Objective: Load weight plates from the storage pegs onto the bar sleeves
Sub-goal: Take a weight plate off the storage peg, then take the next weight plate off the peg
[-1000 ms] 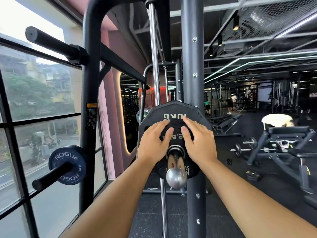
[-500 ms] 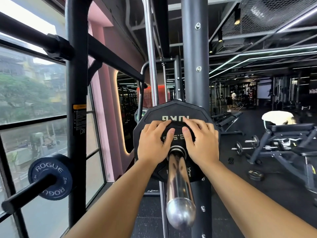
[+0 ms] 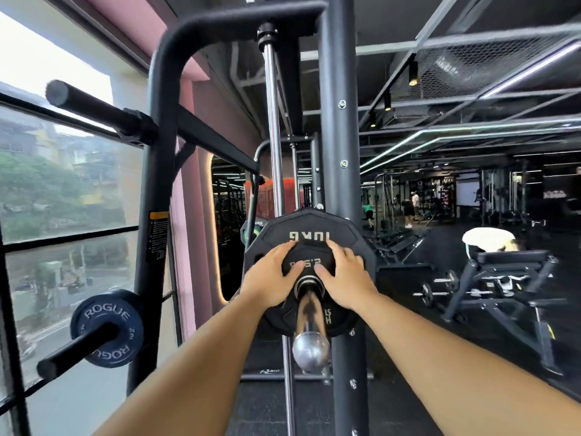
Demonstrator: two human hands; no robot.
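Note:
A chrome bar sleeve (image 3: 310, 335) points toward me at centre. On it sit a large black 10 kg plate (image 3: 309, 225) and, in front of that, a small black 2.5 kg plate (image 3: 309, 258). My left hand (image 3: 267, 278) grips the small plate's left edge and my right hand (image 3: 345, 278) grips its right edge, thumbs lying on its face. A blue ROGUE plate (image 3: 107, 328) hangs on a black storage peg (image 3: 63, 357) at the lower left. Another black peg (image 3: 94, 108) above it is bare.
The black rack upright (image 3: 341, 152) stands just behind the sleeve, with a chrome guide rod (image 3: 273, 136) beside it. A curved black frame post (image 3: 160, 215) and a window are to the left. An adjustable bench (image 3: 509, 278) and dumbbells stand on the right.
Both hands stay on the small plate. My view has drawn back and swung left, so the sleeve looks shorter than half a second ago and the ROGUE plate sits further right.

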